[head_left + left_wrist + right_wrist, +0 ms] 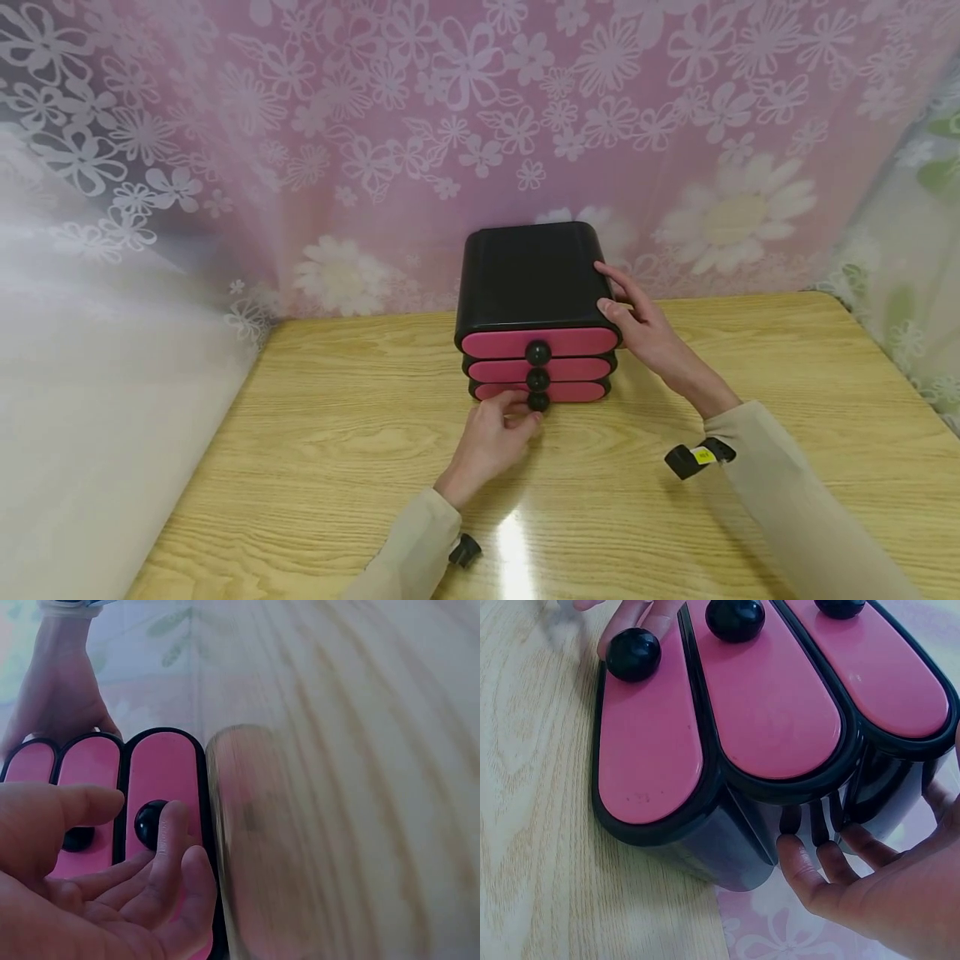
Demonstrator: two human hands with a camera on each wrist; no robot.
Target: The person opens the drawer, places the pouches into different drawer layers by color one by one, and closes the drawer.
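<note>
A black mini drawer cabinet (534,275) with three pink drawer fronts, each with a round black knob, stands on the wooden table. All three drawers look closed. At the bottom drawer's knob (148,823) is my left hand (491,437); its fingertips touch or nearly touch the knob. The left thumb (94,806) stands apart from the fingers, in front of the middle drawer (90,769). My right hand (648,333) rests against the cabinet's right side, thumb at the top edge. Its fingertips (799,855) lie along the black side wall.
A wood-grain table (322,467) lies under the cabinet. Behind it hangs a pink curtain with white flowers (465,125), close to the cabinet's back. A pale curtain (90,400) runs along the left, and a green-patterned one (892,275) along the right.
</note>
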